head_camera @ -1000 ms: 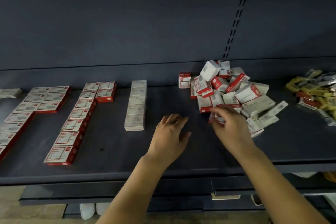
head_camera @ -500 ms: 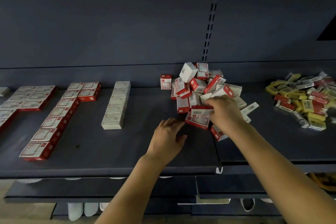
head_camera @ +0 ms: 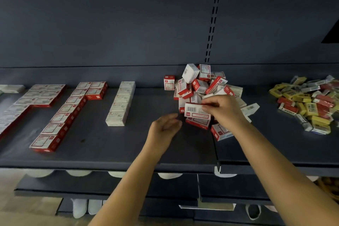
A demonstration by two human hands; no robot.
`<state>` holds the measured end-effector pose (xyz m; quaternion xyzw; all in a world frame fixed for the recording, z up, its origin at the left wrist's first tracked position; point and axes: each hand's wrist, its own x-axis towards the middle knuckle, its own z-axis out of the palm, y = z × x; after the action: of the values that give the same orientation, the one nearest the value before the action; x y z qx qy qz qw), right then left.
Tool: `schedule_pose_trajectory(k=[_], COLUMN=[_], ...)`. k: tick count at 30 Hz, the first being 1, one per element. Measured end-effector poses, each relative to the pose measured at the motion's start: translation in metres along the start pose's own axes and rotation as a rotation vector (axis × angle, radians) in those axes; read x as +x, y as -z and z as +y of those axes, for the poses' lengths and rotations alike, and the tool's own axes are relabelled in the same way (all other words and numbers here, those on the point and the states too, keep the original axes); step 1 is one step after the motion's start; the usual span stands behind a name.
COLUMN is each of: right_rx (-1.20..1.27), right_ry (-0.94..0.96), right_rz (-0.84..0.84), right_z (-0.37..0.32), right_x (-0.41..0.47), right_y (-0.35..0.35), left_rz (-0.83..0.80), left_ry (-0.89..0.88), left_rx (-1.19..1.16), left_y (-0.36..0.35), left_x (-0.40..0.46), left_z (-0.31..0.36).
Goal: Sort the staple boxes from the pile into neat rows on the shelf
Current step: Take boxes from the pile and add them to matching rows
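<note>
The right hand (head_camera: 222,109) pinches a red-and-white staple box (head_camera: 197,112) by its end, lifted just clear of the pile (head_camera: 203,93) at the back middle of the shelf (head_camera: 113,145), ready to carry toward the rows (head_camera: 60,115) at the left. The left hand (head_camera: 165,127) hovers empty, fingers loosely curled, seemingly waiting to receive it. Half a second ago that box lay on the pile's front edge under the right hand.
</note>
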<state>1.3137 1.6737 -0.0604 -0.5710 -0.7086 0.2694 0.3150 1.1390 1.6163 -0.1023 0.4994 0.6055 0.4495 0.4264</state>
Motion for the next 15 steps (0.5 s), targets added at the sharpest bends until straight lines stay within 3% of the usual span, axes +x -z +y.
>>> schedule_pose_trajectory(k=[2,5,11,15], right_rx=[0.125,0.211,0.259,0.298], right_ry=[-0.013,-0.002,0.002,0.013], right_rz=[-0.008,-0.015,-0.026,-0.053], right_z=[-0.003,-0.006,-0.009,-0.011], right_x=[-0.008,-0.016,-0.019,-0.02], right_y=[0.002,0.003,0.003,-0.001], left_rz=[0.006,-0.033,-0.084,-0.033], left_ry=[0.097,0.135,0.122,0.071], left_rx=[-0.236,-0.392,-0.494,-0.509], left_y=[-0.003,-0.004,-0.002,0.002], left_x=[-0.001,-0.004,-0.011,-0.014], left_z=[0.007,0.011,0.01,0.01])
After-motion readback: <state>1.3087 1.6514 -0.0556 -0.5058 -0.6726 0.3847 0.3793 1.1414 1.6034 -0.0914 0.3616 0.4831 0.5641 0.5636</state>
